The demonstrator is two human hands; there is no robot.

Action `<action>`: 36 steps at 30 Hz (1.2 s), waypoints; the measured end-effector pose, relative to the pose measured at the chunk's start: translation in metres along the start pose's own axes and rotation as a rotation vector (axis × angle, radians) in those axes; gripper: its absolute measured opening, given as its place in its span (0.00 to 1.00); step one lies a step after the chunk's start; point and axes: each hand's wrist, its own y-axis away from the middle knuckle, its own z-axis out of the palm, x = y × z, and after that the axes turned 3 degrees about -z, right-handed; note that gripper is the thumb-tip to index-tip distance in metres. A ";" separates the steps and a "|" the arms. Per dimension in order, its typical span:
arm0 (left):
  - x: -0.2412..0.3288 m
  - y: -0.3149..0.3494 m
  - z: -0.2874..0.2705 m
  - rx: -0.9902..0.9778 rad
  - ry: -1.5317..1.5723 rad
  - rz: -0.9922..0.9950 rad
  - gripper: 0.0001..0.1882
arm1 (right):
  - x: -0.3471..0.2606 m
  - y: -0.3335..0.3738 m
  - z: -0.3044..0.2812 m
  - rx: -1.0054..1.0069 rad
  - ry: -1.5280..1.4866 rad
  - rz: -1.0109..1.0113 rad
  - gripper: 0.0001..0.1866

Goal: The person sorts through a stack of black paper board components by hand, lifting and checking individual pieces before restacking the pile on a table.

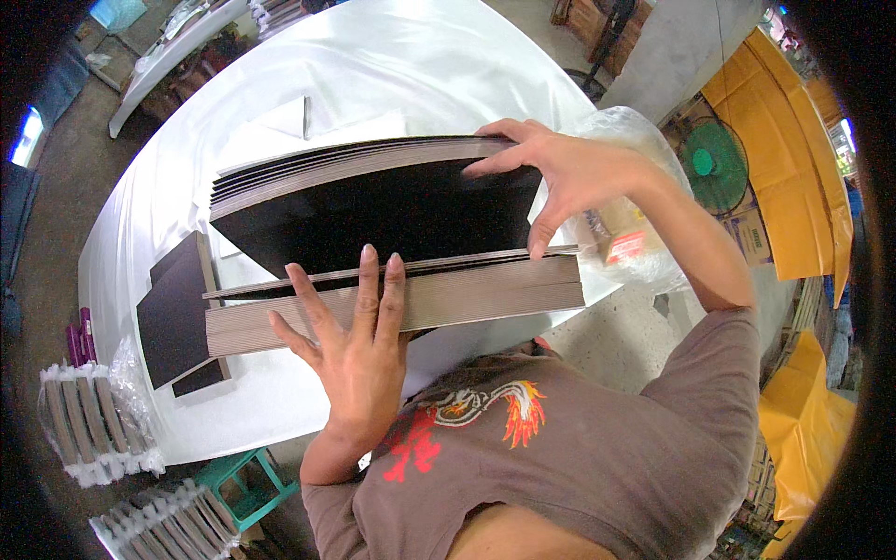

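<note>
A thick stack of black boards with grey edges stands on the white-covered table, parted into a near bunch (457,299) and a far bunch (373,210). Between them is a wedge-shaped gap showing a black board face. Stretched and spread, the fingers of my left hand (350,345) lie along the near bunch's grey edges. My right hand (569,177) grips the boards at their right end: its fingers hold the far bunch's corner, while the thumb touches the near bunch. Beside the stack's left end lie more black boards (177,303).
A white glossy cloth covers the table (420,56). At its right lies a clear plastic bag (611,140). Beyond are a green fan (714,163) and yellow sheeting (784,140). Wrapped bundles (89,420) and a green stool (247,490) stand at the lower left.
</note>
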 end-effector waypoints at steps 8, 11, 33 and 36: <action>-0.005 0.001 0.000 0.007 0.019 0.040 0.34 | 0.001 -0.003 -0.001 -0.020 -0.065 0.028 0.52; -0.006 0.003 0.002 0.016 0.022 0.048 0.33 | 0.004 -0.005 -0.001 -0.024 -0.057 0.014 0.53; -0.005 0.010 0.013 0.151 -0.035 0.066 0.29 | 0.011 -0.009 -0.016 -0.040 -0.322 -0.020 0.35; -0.004 0.014 0.013 0.192 -0.029 0.059 0.28 | 0.012 -0.009 -0.009 0.030 -0.217 -0.054 0.22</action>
